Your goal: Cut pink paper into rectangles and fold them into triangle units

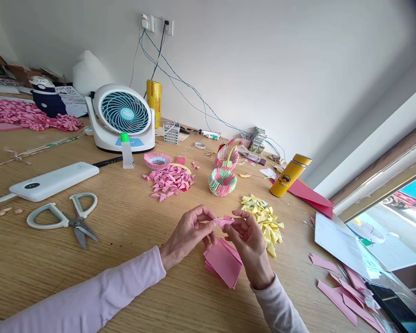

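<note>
Between my two hands is a small folded piece of pink paper (224, 222), held above the table. My left hand (193, 230) pinches its left end with thumb and fingers. On its right end, the thumb and fingers of my right hand (248, 240) close in a pinch. Just below lies a stack of pink paper rectangles (224, 263), partly hidden by my hands. A heap of folded yellow paper pieces (263, 217) sits beside my right hand. Farther off lies a pile of folded pink paper pieces (169, 181).
Scissors (76, 222) lie spread at left near a white power bank (55, 181). Behind stand a glue bottle (127, 155), a fan (123, 115) and paper baskets (223, 181). A yellow flask (289, 176) and pink paper scraps (343, 296) are at right.
</note>
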The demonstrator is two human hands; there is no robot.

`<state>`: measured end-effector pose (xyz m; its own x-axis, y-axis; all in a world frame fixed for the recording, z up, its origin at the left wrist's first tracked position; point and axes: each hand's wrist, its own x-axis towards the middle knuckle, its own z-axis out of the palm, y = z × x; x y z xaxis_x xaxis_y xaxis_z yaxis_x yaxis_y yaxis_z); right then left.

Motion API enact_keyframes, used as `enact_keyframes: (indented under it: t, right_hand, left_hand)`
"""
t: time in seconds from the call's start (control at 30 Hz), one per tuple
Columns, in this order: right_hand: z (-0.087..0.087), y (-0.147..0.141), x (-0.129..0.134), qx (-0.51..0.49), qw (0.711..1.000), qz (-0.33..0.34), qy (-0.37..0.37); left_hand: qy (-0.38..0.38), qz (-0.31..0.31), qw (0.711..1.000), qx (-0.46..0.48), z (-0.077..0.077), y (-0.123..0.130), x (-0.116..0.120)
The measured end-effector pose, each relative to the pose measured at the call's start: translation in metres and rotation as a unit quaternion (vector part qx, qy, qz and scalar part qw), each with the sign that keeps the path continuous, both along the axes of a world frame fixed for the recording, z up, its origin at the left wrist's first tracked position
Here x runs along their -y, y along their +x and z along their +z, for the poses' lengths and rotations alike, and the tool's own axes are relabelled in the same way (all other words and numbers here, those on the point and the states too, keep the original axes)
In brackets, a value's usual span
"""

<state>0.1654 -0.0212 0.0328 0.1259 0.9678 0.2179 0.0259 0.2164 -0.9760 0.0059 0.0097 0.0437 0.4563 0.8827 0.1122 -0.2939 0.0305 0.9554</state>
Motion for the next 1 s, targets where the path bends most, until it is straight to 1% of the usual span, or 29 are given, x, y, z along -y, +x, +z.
enact_keyframes:
  t: [0.07, 0.23, 0.3, 0.4, 0.57, 0.7, 0.77, 0.9, 1.0]
  right_hand:
    - [0.0007, 0.0024, 0.0001, 0.014, 1.0, -0.001, -0.001]
    - [0.0026, 0.0018, 0.0004, 0.01, 1.0, 0.006, -0.008]
    - [0.0032, 0.0011, 0.0004, -0.001, 1.0, 0.007, -0.013]
    - [0.0022, 0.0018, 0.0, 0.002, 1.0, 0.01, -0.007]
    - [-0.0021, 0.0038, 0.0, 0.032, 0.999, 0.027, 0.016]
    - [-0.0023, 0.0036, 0.0008, 0.045, 0.998, 0.026, 0.018]
    - [-0.0018, 0.0038, 0.0011, 0.079, 0.997, 0.014, 0.021]
    - [-0.0018, 0.0033, 0.0014, 0.154, 0.987, 0.014, 0.031]
    - [-0.0028, 0.0016, 0.0017, 0.142, 0.989, 0.026, 0.029]
  left_hand:
    - [-0.01, -0.01, 1.0, 0.002, -0.0005, 0.0001, -0.0011]
    - [-0.019, 0.029, 0.999, -0.008, -0.0025, 0.0008, -0.0044]
    - [-0.016, 0.033, 0.999, -0.014, -0.0023, 0.0009, -0.0045]
    - [-0.011, 0.018, 1.0, -0.018, -0.0014, 0.0005, -0.0035]
    - [-0.015, -0.038, 0.999, -0.036, -0.0011, -0.0003, -0.0016]
    - [-0.017, -0.04, 0.998, -0.042, 0.001, -0.0013, -0.0021]
    - [-0.017, -0.034, 0.998, -0.05, 0.0024, -0.0027, -0.0034]
    - [0.017, -0.008, 0.996, -0.086, 0.0019, -0.0056, -0.0067]
    - [0.004, -0.032, 0.996, -0.086, -0.0008, -0.006, -0.0079]
